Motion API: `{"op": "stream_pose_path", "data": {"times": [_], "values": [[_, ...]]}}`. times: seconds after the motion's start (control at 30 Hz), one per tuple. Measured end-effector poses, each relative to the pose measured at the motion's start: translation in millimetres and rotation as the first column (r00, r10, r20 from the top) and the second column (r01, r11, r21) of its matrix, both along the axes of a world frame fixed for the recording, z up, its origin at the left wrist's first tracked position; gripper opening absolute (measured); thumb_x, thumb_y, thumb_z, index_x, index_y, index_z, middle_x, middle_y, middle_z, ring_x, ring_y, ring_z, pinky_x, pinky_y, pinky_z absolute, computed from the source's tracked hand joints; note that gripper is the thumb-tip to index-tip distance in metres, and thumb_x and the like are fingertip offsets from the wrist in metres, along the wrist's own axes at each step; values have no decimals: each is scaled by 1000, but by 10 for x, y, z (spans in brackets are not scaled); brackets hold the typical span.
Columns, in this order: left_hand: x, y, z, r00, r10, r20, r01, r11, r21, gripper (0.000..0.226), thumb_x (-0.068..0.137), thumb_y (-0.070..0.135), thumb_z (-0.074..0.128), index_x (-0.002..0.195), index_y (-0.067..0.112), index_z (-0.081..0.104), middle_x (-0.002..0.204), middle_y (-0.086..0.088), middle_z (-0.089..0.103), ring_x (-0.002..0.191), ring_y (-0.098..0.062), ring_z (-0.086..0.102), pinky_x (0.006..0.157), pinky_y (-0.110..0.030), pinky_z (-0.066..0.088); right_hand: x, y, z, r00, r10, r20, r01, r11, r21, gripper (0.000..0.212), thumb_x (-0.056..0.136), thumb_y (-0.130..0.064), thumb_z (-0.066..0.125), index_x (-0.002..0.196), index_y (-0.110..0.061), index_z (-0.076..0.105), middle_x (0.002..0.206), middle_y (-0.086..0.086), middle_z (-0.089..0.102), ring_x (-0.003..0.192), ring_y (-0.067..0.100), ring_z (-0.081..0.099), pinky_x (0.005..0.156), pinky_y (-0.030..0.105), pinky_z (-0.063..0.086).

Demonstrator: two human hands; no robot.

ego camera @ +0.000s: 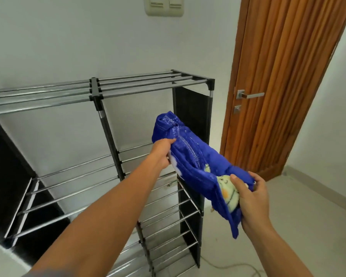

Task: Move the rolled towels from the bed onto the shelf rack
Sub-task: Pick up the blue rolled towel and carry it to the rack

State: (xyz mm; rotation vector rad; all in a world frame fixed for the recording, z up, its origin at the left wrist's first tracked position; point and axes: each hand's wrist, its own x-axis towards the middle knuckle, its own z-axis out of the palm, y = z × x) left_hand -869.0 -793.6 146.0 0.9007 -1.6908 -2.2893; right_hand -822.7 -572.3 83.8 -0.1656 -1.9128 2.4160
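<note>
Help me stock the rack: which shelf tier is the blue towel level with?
The second tier down on the right section: the blue towel, gripped by left hand and right hand, hangs just before it.

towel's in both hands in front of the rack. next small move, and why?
Probably carry the towel forward and left into the rack's right bay and lower it onto a tier of bars. The left hand and right hand each grip an end, it hangs in the air off the rack's right side, and the tiers in view are bare.
</note>
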Motion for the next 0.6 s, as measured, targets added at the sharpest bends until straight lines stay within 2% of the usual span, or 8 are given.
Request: {"op": "stream_pose_path", "data": {"times": [0.1,0.17,0.23,0.3,0.37,0.43,0.53,0.6], "values": [[-363,-190,-13,1000,17,-5,-17,1000,9,18,90,11,57,108,10,55,91,-10,67,81,-25,66,76,-41,57,-326,-263,-43,1000,10,18,-10,1000,0,50,81,-23,72,123,-24,45,111,0,59,103,24,63,91,49,53],[-556,-303,-52,998,54,-22,-54,999,-6,22,90,8,55,112,8,57,93,-10,68,80,-25,67,74,-39,58,-476,-408,-86,999,26,26,-26,1000,-15,48,81,-22,72,121,-25,45,107,-6,58,104,23,62,93,47,52],[-725,-393,-84,994,97,-40,-98,995,-15,24,88,6,54,111,7,60,97,-11,68,82,-26,67,82,-42,58,-597,-533,-127,999,47,17,-47,999,-13,48,81,-21,71,121,-25,45,107,-7,58,103,19,62,93,43,52],[-902,-457,-166,989,139,-42,-142,988,-54,17,87,5,53,101,9,62,101,-13,68,84,-28,67,86,-46,58,-704,-601,-198,998,64,23,-64,998,4,50,81,-20,71,124,-24,45,114,-1,59,102,18,62,89,39,54],[-1038,-465,-265,987,158,-21,-160,975,-152,15,87,5,51,99,8,60,106,-16,67,86,-28,66,84,-44,58,-789,-616,-276,995,80,58,-82,996,24,54,81,-23,71,128,-26,44,122,3,57,106,21,61,89,41,54],[-1118,-434,-363,987,160,13,-149,942,-302,21,88,6,48,107,4,57,114,-18,64,87,-27,62,80,-39,55,-852,-602,-365,992,87,95,-92,995,47,57,81,-25,71,131,-27,42,125,3,55,109,24,60,92,47,53],[-1159,-389,-462,985,122,123,-26,807,-590,37,92,12,47,126,-1,49,122,-18,60,98,-32,59,76,-34,45,-871,-587,-461,986,107,126,-118,990,81,58,81,-25,71,131,-29,40,126,2,54,109,26,60,91,47,54],[-1185,-393,-498,974,109,199,53,742,-668,43,91,14,48,130,-3,45,125,-21,59,107,-37,60,76,-33,43,-881,-570,-497,985,116,126,-132,983,130,59,82,-26,70,132,-29,39,125,-1,52,110,24,59,86,40,55]]}}
